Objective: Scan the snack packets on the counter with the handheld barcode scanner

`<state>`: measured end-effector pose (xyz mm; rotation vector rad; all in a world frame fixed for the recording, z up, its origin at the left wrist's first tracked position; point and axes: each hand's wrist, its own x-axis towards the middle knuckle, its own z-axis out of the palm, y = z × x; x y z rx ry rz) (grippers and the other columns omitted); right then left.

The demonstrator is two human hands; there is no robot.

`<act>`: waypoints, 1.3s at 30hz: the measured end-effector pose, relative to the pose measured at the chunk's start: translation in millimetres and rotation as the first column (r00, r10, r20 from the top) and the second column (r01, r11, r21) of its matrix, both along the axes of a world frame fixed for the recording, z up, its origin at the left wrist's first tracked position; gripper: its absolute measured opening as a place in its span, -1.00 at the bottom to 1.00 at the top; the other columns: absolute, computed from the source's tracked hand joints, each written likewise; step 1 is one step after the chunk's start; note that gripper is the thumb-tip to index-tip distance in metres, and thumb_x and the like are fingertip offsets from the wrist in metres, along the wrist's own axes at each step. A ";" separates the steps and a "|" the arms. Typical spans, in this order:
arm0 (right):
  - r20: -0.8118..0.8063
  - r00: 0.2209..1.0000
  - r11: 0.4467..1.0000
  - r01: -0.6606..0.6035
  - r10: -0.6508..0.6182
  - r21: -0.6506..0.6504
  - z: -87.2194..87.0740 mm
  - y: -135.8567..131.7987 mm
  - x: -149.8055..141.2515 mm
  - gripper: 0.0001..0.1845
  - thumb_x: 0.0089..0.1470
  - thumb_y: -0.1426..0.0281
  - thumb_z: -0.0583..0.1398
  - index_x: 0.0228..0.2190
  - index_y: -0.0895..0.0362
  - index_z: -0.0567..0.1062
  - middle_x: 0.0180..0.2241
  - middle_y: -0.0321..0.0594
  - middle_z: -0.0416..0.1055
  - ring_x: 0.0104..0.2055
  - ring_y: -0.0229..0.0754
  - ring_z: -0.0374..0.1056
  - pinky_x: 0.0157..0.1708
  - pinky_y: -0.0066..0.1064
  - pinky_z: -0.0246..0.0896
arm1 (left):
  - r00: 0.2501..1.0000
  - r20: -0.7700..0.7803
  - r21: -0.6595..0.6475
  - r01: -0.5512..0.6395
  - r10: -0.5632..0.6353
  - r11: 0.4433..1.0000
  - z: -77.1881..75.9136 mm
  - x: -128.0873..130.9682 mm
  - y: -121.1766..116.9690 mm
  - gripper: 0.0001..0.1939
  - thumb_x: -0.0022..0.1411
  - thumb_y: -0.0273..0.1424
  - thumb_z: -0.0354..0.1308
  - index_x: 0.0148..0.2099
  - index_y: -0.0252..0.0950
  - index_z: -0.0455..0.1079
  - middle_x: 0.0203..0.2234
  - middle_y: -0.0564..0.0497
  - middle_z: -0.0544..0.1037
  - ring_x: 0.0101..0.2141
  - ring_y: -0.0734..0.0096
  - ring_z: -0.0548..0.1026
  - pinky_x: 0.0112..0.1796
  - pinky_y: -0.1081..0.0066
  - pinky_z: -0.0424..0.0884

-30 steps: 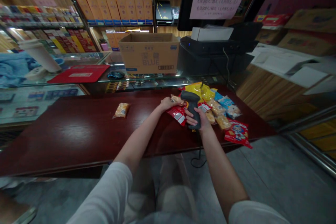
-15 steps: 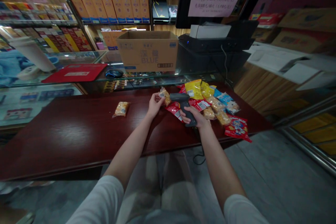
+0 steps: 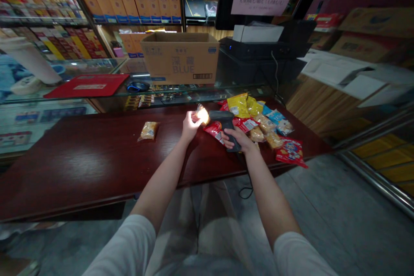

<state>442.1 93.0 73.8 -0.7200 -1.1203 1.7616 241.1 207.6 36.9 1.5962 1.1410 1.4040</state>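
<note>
My left hand pinches a clear-wrapped snack packet just above the tabletop. Bright light from the barcode scanner falls on it and washes out its surface. Fingers of my right hand are wrapped around the handle of a dark barcode scanner, whose head points left at the packet from close by. Another clear-wrapped snack packet lies alone to the left. Beside and behind the scanner is a pile of yellow snack bags, red bags, blue-white bags and more clear-wrapped packets.
The dark red table meets a glass counter bearing an open cardboard box, a mouse and a red mat. A monitor stands behind at right. The scanner's cable hangs over the front edge.
The scanner's light has come on and now shines brightly on the packet in my left hand. Both hands keep nearly the same place; the camera view has shifted slightly.
</note>
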 end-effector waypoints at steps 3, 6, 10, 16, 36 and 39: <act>0.025 1.000 1.000 -0.007 0.007 -0.007 0.0 -0.8 -0.1 -0.59 0.08 0.20 0.32 -0.47 0.07 0.19 -0.65 -0.50 0.21 -0.75 -0.46 0.02 -0.73 -0.57 0.02 | 1.000 -0.001 0.011 0.015 -0.015 1.000 -0.1 1.0 -2.0 -0.64 0.03 -0.42 0.32 -0.13 -0.25 0.30 -0.40 0.06 0.51 -0.37 0.39 0.51 -0.24 0.37 0.45; -0.039 0.999 1.000 0.024 -0.024 -0.005 0.1 -1.5 0.2 -0.61 0.06 0.21 0.32 -0.43 0.07 0.20 -0.61 -0.50 0.24 -0.75 -0.48 -0.01 -0.76 -0.58 -0.03 | 0.999 -0.043 0.021 0.027 -0.026 0.999 2.0 1.6 -6.5 -0.65 0.06 -0.40 0.30 -0.10 -0.29 0.33 -0.37 0.01 0.51 -0.36 0.36 0.50 -0.25 0.35 0.45; -0.088 0.996 0.999 0.033 -0.034 -0.009 -0.3 -2.0 3.1 -0.60 0.07 0.20 0.32 -0.42 0.08 0.19 -0.59 -0.51 0.23 -0.75 -0.49 -0.03 -0.76 -0.59 -0.05 | 0.977 -0.211 0.099 -0.019 0.039 0.995 6.7 0.5 -11.5 -0.63 0.16 -0.38 0.19 0.03 -0.36 0.38 -0.19 -0.16 0.53 -0.21 0.22 0.52 -0.10 0.25 0.45; -0.116 0.993 0.999 0.035 -0.035 0.002 1.3 -3.5 7.6 -0.63 0.08 0.21 0.30 -0.40 0.08 0.20 -0.58 -0.50 0.22 -0.73 -0.48 -0.05 -0.74 -0.58 -0.07 | 0.726 -0.511 0.197 -0.422 0.460 0.885 18.9 -13.4 -16.1 -0.31 0.21 -0.41 0.09 0.38 -0.40 0.17 0.16 -0.44 0.37 0.18 -0.24 0.33 0.15 -0.19 0.18; -0.113 0.993 0.999 0.044 -0.044 0.006 -0.4 -4.3 8.0 -0.59 0.07 0.17 0.31 -0.36 0.07 0.19 -0.56 -0.50 0.24 -0.72 -0.48 -0.03 -0.72 -0.57 -0.08 | 0.276 -0.898 0.121 -0.595 0.343 0.795 25.4 -38.3 -16.3 -0.22 0.26 -0.13 0.13 0.29 -0.72 0.26 0.36 -0.66 0.01 0.39 -0.51 -0.17 0.19 -0.51 -0.36; -0.140 0.990 0.999 0.032 -0.029 0.014 0.2 -4.6 9.0 -0.62 0.09 0.16 0.29 -0.31 0.07 0.22 -0.55 -0.50 0.23 -0.72 -0.47 -0.04 -0.71 -0.58 -0.08 | 0.320 -0.864 0.108 -0.637 0.389 0.763 27.5 -46.5 -13.2 -0.20 0.23 -0.17 0.17 0.30 -0.74 0.22 0.34 -0.71 0.02 0.39 -0.50 -0.17 0.18 -0.51 -0.34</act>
